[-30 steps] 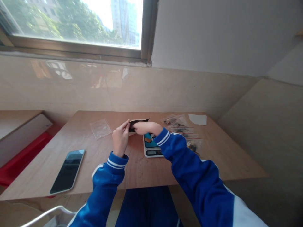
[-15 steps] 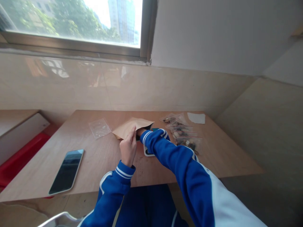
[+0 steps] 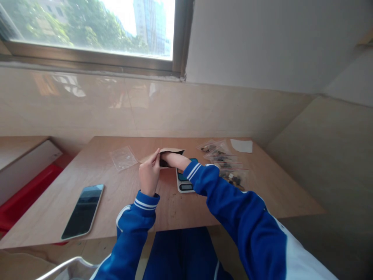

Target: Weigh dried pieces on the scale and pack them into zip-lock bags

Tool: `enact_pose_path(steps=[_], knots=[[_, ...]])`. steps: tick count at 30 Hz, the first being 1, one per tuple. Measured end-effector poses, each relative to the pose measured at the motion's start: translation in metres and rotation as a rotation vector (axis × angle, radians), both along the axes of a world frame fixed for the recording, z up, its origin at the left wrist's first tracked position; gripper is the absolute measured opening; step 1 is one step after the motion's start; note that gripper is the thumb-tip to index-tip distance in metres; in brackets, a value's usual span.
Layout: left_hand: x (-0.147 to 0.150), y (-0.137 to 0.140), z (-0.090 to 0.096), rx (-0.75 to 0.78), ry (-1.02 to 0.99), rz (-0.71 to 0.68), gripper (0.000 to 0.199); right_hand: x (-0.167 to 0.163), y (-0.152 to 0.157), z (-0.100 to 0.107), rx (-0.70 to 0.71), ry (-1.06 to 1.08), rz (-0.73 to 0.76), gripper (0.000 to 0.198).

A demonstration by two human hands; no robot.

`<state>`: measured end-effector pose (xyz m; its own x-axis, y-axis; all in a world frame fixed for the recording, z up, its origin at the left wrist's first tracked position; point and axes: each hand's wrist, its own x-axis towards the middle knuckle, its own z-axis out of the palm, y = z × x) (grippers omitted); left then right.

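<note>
My left hand [image 3: 149, 174] pinches the edge of a brown paper bag [image 3: 171, 150], whose dark mouth faces right. Into that mouth reaches my right hand [image 3: 175, 159]; its fingers are hidden inside the bag, so what they hold does not show. Just below my right wrist lies a small digital scale [image 3: 186, 188] with a grey display and a teal top, partly covered by my sleeve. Right of the sleeve, several clear zip bags [image 3: 230, 165] hold small dark and tan pieces.
A flat clear plastic bag [image 3: 124, 158] lies left of the paper bag. A phone [image 3: 83, 212] rests near the table's left front edge. A white paper piece [image 3: 241, 146] sits at the back right. The tiled wall [image 3: 163, 112] borders the table's far edge.
The paper bag has tilted and shifted slightly left with my left hand. My right forearm has swung right and more of the hand shows, uncovering more of the scale.
</note>
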<state>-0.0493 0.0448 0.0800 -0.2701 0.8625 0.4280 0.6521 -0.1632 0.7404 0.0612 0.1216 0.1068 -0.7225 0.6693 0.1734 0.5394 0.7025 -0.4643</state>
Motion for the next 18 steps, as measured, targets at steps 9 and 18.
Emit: enact_pose_path(steps=[9, 18], knots=[[-0.016, 0.014, 0.01, -0.02, -0.132, -0.079, 0.033, 0.042, -0.018, 0.029, -0.117, -0.091, 0.099, 0.022], [-0.013, 0.003, 0.008, -0.016, -0.163, -0.107, 0.033, 0.051, -0.025, 0.028, -0.186, -0.156, 0.132, 0.03]])
